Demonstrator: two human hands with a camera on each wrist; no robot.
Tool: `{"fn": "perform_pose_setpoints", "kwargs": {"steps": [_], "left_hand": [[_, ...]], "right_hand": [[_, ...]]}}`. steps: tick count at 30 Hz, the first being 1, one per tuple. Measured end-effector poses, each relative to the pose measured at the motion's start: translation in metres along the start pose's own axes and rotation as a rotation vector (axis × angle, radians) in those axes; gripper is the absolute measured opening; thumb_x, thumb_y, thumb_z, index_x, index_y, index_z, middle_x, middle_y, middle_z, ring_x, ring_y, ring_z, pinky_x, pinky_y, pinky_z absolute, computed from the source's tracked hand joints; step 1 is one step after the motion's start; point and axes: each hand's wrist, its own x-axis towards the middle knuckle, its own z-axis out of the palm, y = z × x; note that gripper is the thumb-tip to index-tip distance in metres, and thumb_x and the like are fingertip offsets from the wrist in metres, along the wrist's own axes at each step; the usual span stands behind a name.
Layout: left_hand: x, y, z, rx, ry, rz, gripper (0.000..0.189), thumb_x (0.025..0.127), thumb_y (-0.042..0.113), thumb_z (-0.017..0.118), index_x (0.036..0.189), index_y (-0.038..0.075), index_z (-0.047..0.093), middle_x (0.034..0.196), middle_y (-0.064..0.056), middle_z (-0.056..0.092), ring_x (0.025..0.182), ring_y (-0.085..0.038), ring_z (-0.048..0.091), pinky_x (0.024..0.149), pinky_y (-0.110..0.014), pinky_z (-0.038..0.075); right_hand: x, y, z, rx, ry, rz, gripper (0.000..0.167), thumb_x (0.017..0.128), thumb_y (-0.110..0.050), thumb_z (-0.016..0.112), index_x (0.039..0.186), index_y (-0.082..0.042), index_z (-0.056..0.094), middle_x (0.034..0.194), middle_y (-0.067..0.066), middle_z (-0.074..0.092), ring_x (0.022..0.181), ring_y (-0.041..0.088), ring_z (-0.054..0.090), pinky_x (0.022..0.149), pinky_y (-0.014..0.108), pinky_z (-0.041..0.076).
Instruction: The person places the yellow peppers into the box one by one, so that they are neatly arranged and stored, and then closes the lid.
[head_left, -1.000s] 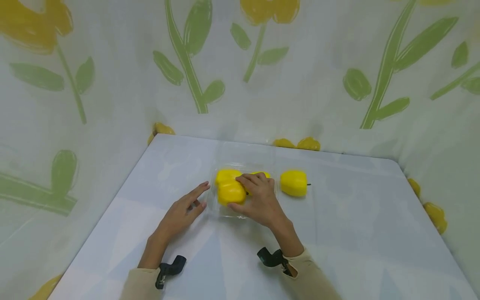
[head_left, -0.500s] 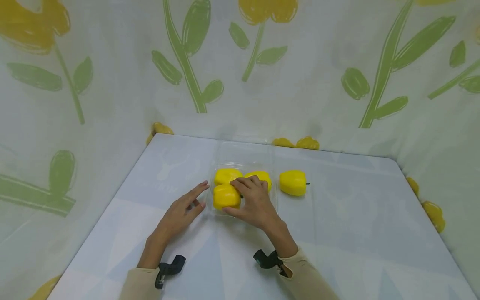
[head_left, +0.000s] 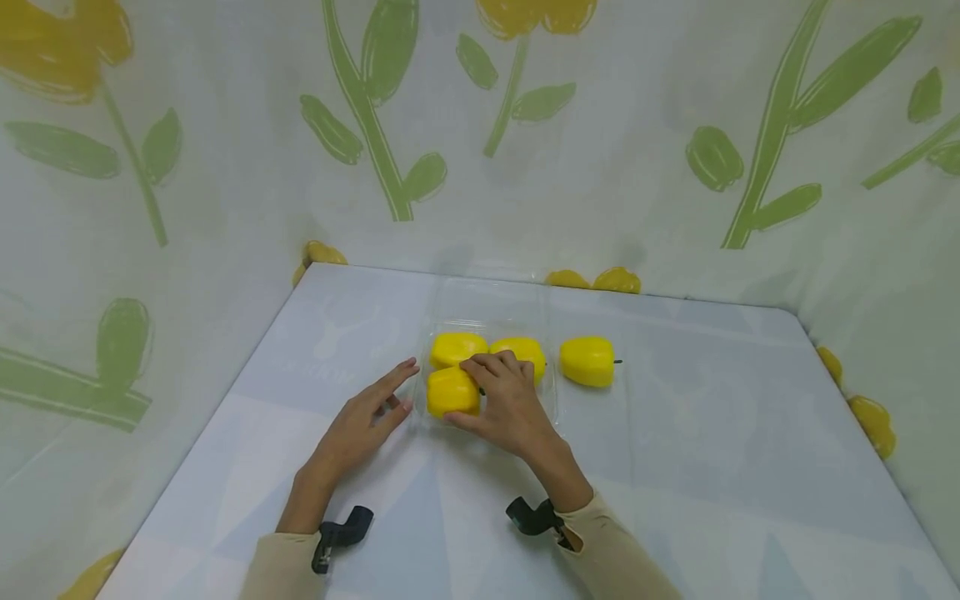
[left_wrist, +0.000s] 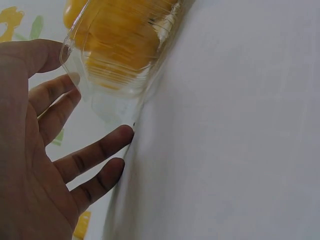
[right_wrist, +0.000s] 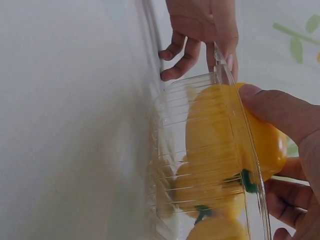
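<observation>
My right hand (head_left: 510, 404) grips a yellow bell pepper (head_left: 452, 393) at the front left of a clear plastic clamshell box (head_left: 491, 325). Its thumb (right_wrist: 272, 104) lies on the pepper's near side, with the other fingers across. Two more yellow peppers sit in the back of the box, one at back left (head_left: 458, 347) and one at back right (head_left: 521, 357). At the box's left side is my left hand (head_left: 360, 429), fingers spread and fairly straight. In the left wrist view its thumb (left_wrist: 47, 56) and index fingertip are right at the rim.
One more yellow pepper (head_left: 587, 362) lies on the white table (head_left: 712, 433) just right of the box, stem to the right. The raised transparent lid (head_left: 491, 298) leans back behind the box. A flower-patterned cloth (head_left: 585, 183) hangs around the table's far and side edges.
My right hand has shifted slightly left and toward me with its pepper, uncovering more of the back right pepper. The left hand has stayed at the box's left side.
</observation>
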Motion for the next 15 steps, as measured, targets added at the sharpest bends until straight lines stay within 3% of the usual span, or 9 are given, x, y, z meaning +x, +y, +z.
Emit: {"fn": "perform_pose_setpoints", "kwargs": {"steps": [10,15], "left_hand": [[0.0002,-0.0002,-0.0002,0.0,-0.004,-0.01,0.057,0.103,0.039,0.056,0.156,0.035,0.036,0.16,0.016,0.029,0.096,-0.011,0.056,0.089,-0.044,0.049],[0.0012,-0.0007,0.0003,-0.002,-0.002,-0.006,0.056,0.103,0.039,0.055,0.156,0.038,0.034,0.16,0.017,0.028,0.097,-0.011,0.056,0.089,-0.044,0.048]], "right_hand": [[0.0007,0.0004,0.0004,-0.005,-0.017,-0.001,0.071,0.07,-0.055,0.087,0.123,-0.012,0.069,0.123,0.005,0.058,0.108,0.024,0.046,0.081,0.04,0.033],[0.0014,0.0021,-0.0012,-0.007,-0.066,0.011,0.07,0.073,-0.057,0.084,0.126,-0.013,0.069,0.124,0.004,0.058,0.111,0.024,0.045,0.082,0.04,0.033]]}}
